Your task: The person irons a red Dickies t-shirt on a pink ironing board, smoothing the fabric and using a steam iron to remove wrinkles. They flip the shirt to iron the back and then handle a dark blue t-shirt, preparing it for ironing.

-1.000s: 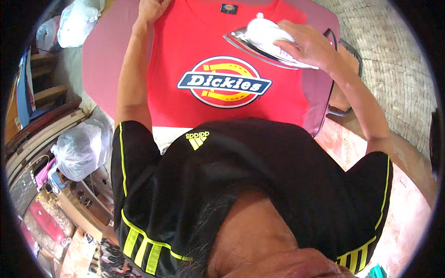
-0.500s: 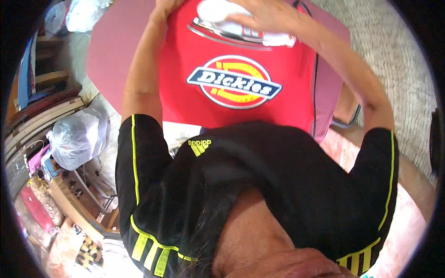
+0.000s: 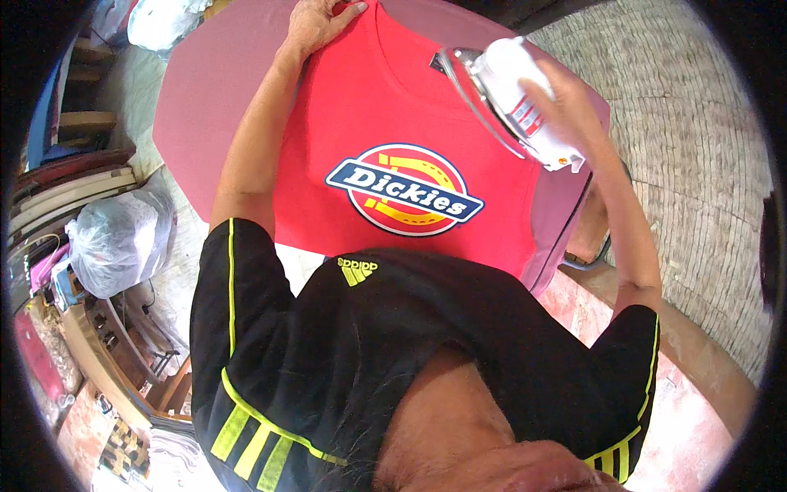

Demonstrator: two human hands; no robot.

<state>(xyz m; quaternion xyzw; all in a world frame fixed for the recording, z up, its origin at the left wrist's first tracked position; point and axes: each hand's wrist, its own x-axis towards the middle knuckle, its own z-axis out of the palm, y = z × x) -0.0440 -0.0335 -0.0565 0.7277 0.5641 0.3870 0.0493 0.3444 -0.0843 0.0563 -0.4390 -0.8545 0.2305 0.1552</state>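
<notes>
Iron [image 3: 507, 72] in the right grip [image 3: 566, 107], shirt [image 3: 344, 111] under the left grip [image 3: 316, 29].
The right grip is wrapped around the iron, its fingers hiding the handle, and tilts it with the sole side leftward over the shirt's right-hand part; whether metal meets cloth cannot be told. The left grip rests at the opposite shoulder, thumb on the cloth, probably to stop the shirt from sliding; how tightly its fingers close, near the upper border, cannot be told. The shirt lies spread with its oval print [image 3: 406, 190] upward on the pink desk [image 3: 213, 98], seemingly to keep the front flat, its near end running up to the person's black top [image 3: 410, 312].
</notes>
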